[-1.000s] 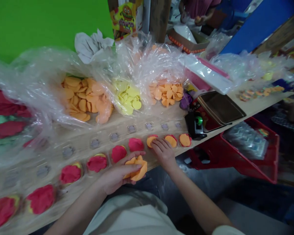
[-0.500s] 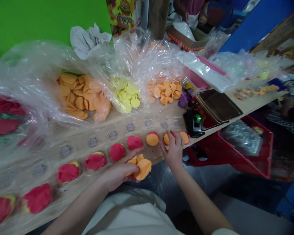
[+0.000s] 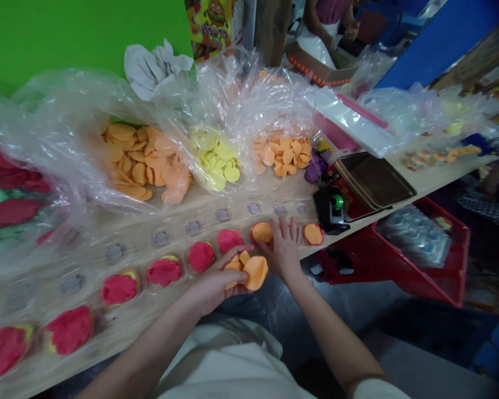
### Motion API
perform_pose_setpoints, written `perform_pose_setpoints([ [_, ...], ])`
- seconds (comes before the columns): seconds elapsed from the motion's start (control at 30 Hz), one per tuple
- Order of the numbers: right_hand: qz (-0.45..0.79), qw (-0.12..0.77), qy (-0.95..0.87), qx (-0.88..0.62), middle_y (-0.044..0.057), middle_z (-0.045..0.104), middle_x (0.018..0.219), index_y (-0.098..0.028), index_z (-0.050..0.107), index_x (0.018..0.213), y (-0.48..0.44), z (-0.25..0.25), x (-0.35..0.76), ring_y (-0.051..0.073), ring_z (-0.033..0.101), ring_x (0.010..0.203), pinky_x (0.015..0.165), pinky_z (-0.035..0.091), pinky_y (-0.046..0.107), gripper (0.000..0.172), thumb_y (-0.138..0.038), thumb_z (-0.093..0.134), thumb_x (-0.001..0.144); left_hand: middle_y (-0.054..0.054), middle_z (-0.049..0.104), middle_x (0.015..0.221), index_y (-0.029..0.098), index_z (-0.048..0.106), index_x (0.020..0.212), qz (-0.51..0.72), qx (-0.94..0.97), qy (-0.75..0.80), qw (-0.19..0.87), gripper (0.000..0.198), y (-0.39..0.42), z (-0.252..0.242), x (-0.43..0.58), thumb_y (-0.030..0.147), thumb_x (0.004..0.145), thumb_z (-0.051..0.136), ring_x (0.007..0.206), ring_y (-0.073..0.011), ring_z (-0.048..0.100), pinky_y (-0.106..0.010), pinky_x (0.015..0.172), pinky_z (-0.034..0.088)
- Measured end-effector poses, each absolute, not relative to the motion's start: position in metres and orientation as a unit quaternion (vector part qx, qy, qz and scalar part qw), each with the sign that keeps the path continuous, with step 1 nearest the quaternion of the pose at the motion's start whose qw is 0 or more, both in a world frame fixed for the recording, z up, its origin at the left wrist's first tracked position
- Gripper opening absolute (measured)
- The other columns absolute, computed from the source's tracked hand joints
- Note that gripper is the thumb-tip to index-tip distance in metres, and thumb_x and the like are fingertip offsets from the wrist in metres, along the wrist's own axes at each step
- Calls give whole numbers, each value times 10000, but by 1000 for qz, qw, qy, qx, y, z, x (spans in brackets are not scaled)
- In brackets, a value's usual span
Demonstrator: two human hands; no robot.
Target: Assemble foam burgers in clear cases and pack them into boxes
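**A loose stack near the front edge**

The left hand is closed around a small stack of orange pieces, which fan out unevenly and appear at the front edge of the tabletop. The right hand is spread wide, palm down, over the row; what lies under it cannot be seen. From the right hand, the stack is at 8 o'clock, one orange-topped red piece is just beside it at 10 o'clock, and the last orange-topped piece is between 2 and 3 o'clock.

The main danger, it seems, is the stack: if the left grip becomes loose, the outer piece may slide and fall past the edge. The spread fingers could also push a neighbour's top out of its place. A red piece lies at 11 o'clock from the stack, very near to the left fingers, so a careless turn could drag it.

Sideways room is small. The clear plastic trays extend toward 12 o'clock from the right hand, and a tape dispenser stands at 2 o'clock. Straight up seems the freest way. Toward 6 o'clock the tabletop soon ends; a red crate is lower, near 3 o'clock.
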State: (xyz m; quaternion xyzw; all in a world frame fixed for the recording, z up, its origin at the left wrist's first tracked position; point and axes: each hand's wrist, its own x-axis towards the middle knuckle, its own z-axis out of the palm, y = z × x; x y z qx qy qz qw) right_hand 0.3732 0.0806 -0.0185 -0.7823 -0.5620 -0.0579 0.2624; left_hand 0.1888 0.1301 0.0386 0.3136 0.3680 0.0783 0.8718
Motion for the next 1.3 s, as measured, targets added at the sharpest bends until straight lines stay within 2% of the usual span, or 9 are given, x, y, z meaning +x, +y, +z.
perform_pose_setpoints([
  [0.17,268,441,-463,-721,119,606,1039,-166,543,1134,75,8,348,241,572,938,783,487,410,431,-447,503,810,-44,542,1113,235,492,1092,212,313,418,826,476,138,40,177,151,654,659,965,-187,559,-308,768,501],
  [0.33,570,464,-335,-589,22,614,726,-158,615,816,86,14,325,148,579,652,588,503,284,284,-431,591,745,-9,548,994,215,496,943,264,383,481,743,375,139,40,161,264,640,713,928,-179,565,-317,763,510],
  [0.47,399,499,-364,-677,48,621,772,-162,631,837,101,13,333,165,584,683,596,509,308,268,-412,549,787,-1,565,847,199,508,944,167,314,481,801,373,141,44,143,426,693,664,772,-168,618,-289,679,506],
  [0.6,137,402,-648,-633,75,618,1020,-229,643,992,108,13,332,207,552,993,886,456,396,210,-253,517,825,-27,606,760,164,545,1010,106,230,435,864,462,154,43,144,554,762,522,734,-185,627,-264,621,481],
  [0.73,294,425,-644,-565,103,477,1282,-237,484,1228,104,16,318,222,482,1144,898,460,407,403,-314,499,833,-24,644,877,169,568,1058,152,259,439,847,394,173,43,153,385,735,636,744,-124,602,-181,601,440],
  [0.83,503,484,-433,-570,117,575,1126,-190,488,1178,105,19,313,197,598,933,691,528,332,418,-434,440,842,-52,642,973,199,548,1133,120,337,447,820,459,179,43,156,424,738,610,764,-152,608,-218,604,441],
  [1.0,451,451,-376,-672,-10,578,648,-169,560,885,118,3,317,122,542,553,492,434,232,285,-390,618,716,-62,658,880,214,647,980,91,702,462,534,340,184,36,162,447,783,495,824,-247,594,-316,693,417],
  [1.13,244,349,-507,-750,-3,592,699,-196,531,1048,124,-17,316,158,571,645,595,447,277,305,-281,571,757,-108,652,858,207,644,949,21,832,463,304,302,185,28,172,373,824,425,818,-278,588,-354,717,392],
  [1.3,116,242,-614,-742,66,621,836,-189,577,981,125,-20,312,193,586,768,673,458,299,177,-227,490,832,-126,626,909,199,604,1021,-14,841,494,218,320,182,32,173,358,850,385,832,-270,581,-342,712,398],
])
